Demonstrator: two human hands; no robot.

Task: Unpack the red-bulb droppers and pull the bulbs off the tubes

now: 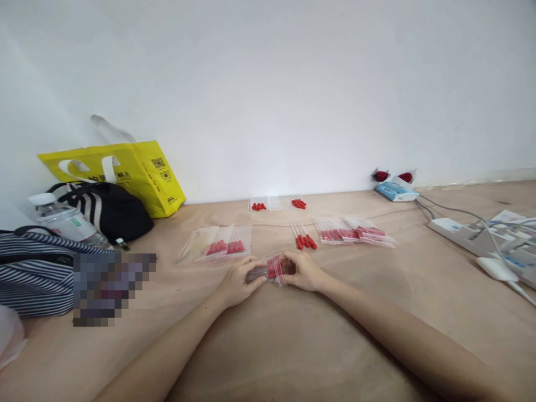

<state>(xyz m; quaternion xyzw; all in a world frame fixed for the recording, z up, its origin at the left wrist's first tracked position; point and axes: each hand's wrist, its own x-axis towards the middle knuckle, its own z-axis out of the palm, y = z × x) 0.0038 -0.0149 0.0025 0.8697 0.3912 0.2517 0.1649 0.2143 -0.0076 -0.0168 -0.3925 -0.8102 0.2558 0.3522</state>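
Near the table's middle, my left hand [239, 281] and my right hand [307, 271] hold a small clear plastic bag [275, 270] between them, fingers closed on its two ends. Red pieces show through the plastic; their exact kind is hard to make out. Just beyond my right hand lie several loose sticks [305, 241] with red ends and thin pale shafts. Flat clear bags with red pieces [221, 245] lie beyond my left hand. A row of similar overlapping bags [352, 231] rests to the right of the loose sticks.
Two small groups of red pieces [258, 206] lie on plastic by the wall. At left stand a yellow bag [146, 173], a black bag [121, 212], a bottle [69, 220] and a striped bag [33, 273]. A power strip [460, 234] with cables and a blue packet [396, 190] are right.
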